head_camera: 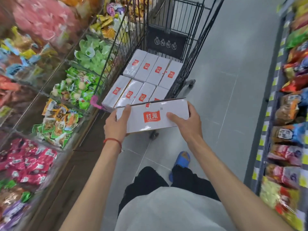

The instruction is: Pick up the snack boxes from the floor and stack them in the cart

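Clear bins of wrapped snacks line the left, close against the wire cart. The left hand, with a red string at its wrist, grips one end of a white box, thumb on top. The box is held in the air at the cart's near rim. Its red label reads 红派 HONGPAI. Eight like boxes lie in two rows inside the cart. The right hand grips the other end the same way. Bagged snacks fill the shelf on the right.
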